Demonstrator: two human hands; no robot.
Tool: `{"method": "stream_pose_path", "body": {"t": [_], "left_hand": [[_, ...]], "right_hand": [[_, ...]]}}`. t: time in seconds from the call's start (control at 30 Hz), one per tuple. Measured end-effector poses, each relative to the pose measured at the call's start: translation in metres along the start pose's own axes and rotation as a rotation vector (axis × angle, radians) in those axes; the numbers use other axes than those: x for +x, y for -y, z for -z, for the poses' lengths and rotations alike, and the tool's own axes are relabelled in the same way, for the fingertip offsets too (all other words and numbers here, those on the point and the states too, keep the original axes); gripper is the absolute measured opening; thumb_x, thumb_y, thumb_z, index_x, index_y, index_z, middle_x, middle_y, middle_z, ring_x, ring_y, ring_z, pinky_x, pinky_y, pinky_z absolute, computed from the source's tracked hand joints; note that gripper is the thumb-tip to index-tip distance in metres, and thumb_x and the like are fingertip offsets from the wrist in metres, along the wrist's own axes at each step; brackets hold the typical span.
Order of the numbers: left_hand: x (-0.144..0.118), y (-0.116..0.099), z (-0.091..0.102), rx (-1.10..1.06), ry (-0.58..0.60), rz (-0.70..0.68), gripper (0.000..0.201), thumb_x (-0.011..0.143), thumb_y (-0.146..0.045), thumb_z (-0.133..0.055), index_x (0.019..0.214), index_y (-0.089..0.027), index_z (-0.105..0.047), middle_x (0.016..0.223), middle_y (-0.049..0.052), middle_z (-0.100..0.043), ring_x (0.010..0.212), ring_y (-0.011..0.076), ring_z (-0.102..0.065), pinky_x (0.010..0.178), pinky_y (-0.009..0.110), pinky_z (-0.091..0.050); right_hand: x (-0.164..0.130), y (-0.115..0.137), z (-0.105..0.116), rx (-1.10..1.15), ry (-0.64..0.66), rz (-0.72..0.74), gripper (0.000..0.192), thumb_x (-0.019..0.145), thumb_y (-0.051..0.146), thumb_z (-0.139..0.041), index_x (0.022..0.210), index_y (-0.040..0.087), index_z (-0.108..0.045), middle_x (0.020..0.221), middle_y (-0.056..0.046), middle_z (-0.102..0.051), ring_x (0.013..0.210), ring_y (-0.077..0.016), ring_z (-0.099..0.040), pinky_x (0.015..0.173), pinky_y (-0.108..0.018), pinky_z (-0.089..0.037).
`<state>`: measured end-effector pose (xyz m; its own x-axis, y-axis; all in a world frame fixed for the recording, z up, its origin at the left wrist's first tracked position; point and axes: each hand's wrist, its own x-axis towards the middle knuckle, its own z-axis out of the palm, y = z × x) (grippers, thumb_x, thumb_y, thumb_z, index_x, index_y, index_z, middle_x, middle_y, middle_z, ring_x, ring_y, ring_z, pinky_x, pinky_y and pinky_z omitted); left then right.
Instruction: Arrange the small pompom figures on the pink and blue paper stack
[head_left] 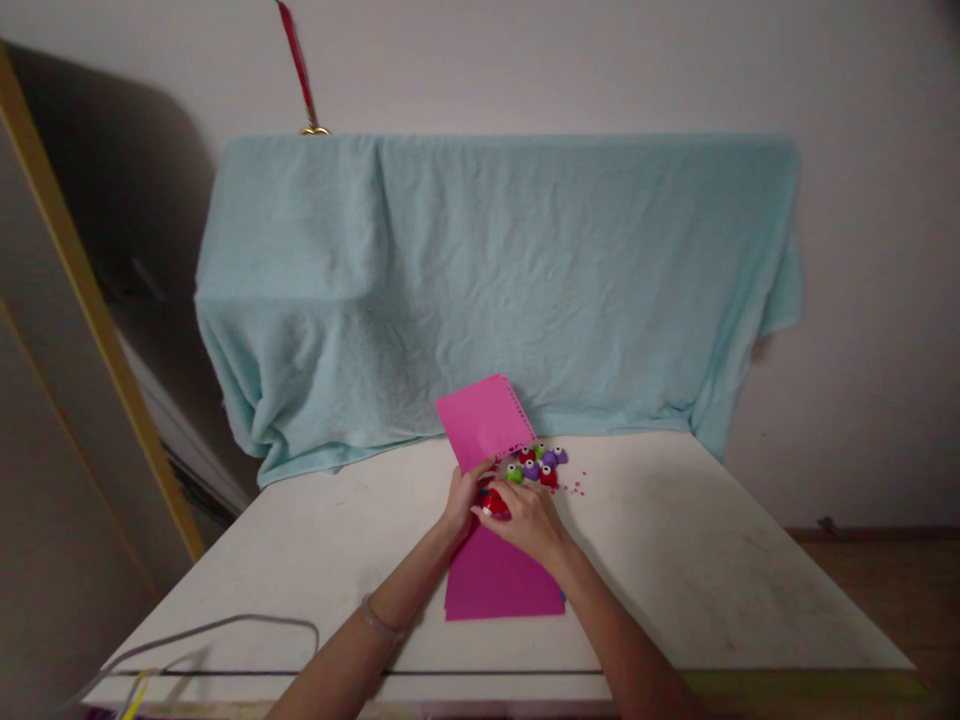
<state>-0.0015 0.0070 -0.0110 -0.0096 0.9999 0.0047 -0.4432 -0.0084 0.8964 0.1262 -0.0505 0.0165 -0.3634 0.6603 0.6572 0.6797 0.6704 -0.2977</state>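
Observation:
A bright pink sheet of paper (484,415) stands tilted above the table, with a row of small punched holes along its right edge. My left hand (463,492) is closed at its lower corner, thumb and fingers pinching the sheet. In my right hand (531,515) is a glossy red craft punch (496,503), gripped close beside the left hand. The fingers partly hide the punch and the sheet's lower edge. Just beyond lie several small craft punches (531,469) in red, green and purple. Below both hands lies a stack of darker magenta paper (504,580).
Tiny pink paper cut-outs (577,487) are scattered right of the punches. A light blue towel (525,280) drapes over something at the back of the white table (675,560). A grey cable (240,619) loops at the front left.

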Motion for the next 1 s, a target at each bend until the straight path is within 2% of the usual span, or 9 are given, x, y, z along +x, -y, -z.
{"method": "stream_pose_path", "body": {"t": [0.3, 0.43, 0.6, 0.67, 0.8, 0.9, 1.0], "left_hand": [[-0.001, -0.003, -0.002, 0.001, 0.031, -0.033, 0.031, 0.062, -0.032, -0.076, 0.081, -0.008, -0.071, 0.077, 0.009, -0.070, 0.069, 0.0174, -0.064, 0.067, 0.027, -0.049], [-0.002, -0.002, -0.001, 0.007, 0.004, 0.004, 0.030, 0.063, -0.035, -0.075, 0.078, -0.009, -0.071, 0.074, 0.008, -0.069, 0.065, 0.0171, -0.063, 0.063, 0.027, -0.048], [-0.007, -0.004, -0.004, 0.000, 0.066, -0.010, 0.028, 0.067, -0.035, -0.074, 0.077, -0.010, -0.071, 0.074, 0.008, -0.070, 0.064, 0.0173, -0.063, 0.066, 0.028, -0.048], [-0.007, -0.004, -0.004, 0.022, 0.091, -0.013, 0.028, 0.069, -0.036, -0.072, 0.077, -0.009, -0.071, 0.074, 0.009, -0.070, 0.064, 0.0172, -0.062, 0.067, 0.029, -0.047], [-0.005, -0.002, -0.003, 0.047, 0.098, -0.042, 0.031, 0.072, -0.039, -0.070, 0.074, -0.008, -0.071, 0.072, 0.010, -0.069, 0.065, 0.0175, -0.062, 0.069, 0.029, -0.046], [-0.002, 0.000, -0.001, 0.043, 0.105, -0.035, 0.032, 0.072, -0.039, -0.069, 0.071, -0.008, -0.071, 0.069, 0.011, -0.068, 0.064, 0.0171, -0.062, 0.068, 0.028, -0.046], [0.000, 0.002, 0.000, 0.037, 0.107, -0.024, 0.031, 0.073, -0.039, -0.067, 0.071, -0.008, -0.071, 0.070, 0.011, -0.068, 0.064, 0.0169, -0.062, 0.069, 0.028, -0.046]], "right_hand": [[0.002, 0.003, 0.004, 0.059, -0.003, -0.024, 0.030, 0.084, 0.045, -0.064, 0.102, 0.021, -0.064, 0.089, -0.007, -0.071, 0.082, -0.0226, -0.066, 0.077, -0.032, -0.048], [0.002, 0.003, 0.006, 0.100, -0.019, -0.095, 0.031, 0.084, 0.049, -0.062, 0.095, 0.020, -0.065, 0.078, -0.006, -0.069, 0.075, -0.0219, -0.066, 0.073, -0.030, -0.048], [0.003, 0.004, 0.011, 0.250, -0.101, -0.234, 0.028, 0.089, 0.045, -0.055, 0.096, 0.019, -0.064, 0.077, -0.005, -0.068, 0.068, -0.0194, -0.064, 0.067, -0.028, -0.048], [0.005, 0.005, 0.015, 0.324, -0.163, -0.267, 0.027, 0.092, 0.041, -0.049, 0.101, 0.020, -0.063, 0.086, -0.006, -0.068, 0.074, -0.0193, -0.064, 0.070, -0.028, -0.048], [0.007, 0.001, 0.018, 0.421, -0.376, -0.399, 0.031, 0.094, 0.040, -0.044, 0.111, 0.019, -0.058, 0.101, -0.009, -0.067, 0.085, -0.0211, -0.063, 0.072, -0.029, -0.049], [0.006, -0.010, 0.015, 0.483, -0.526, -0.511, 0.037, 0.094, 0.044, -0.042, 0.115, 0.017, -0.054, 0.097, -0.011, -0.067, 0.079, -0.0210, -0.063, 0.065, -0.029, -0.048], [0.004, -0.025, 0.010, 0.524, -0.648, -0.634, 0.042, 0.090, 0.050, -0.047, 0.115, 0.017, -0.050, 0.083, -0.007, -0.066, 0.066, -0.0187, -0.061, 0.058, -0.027, -0.045]]}}
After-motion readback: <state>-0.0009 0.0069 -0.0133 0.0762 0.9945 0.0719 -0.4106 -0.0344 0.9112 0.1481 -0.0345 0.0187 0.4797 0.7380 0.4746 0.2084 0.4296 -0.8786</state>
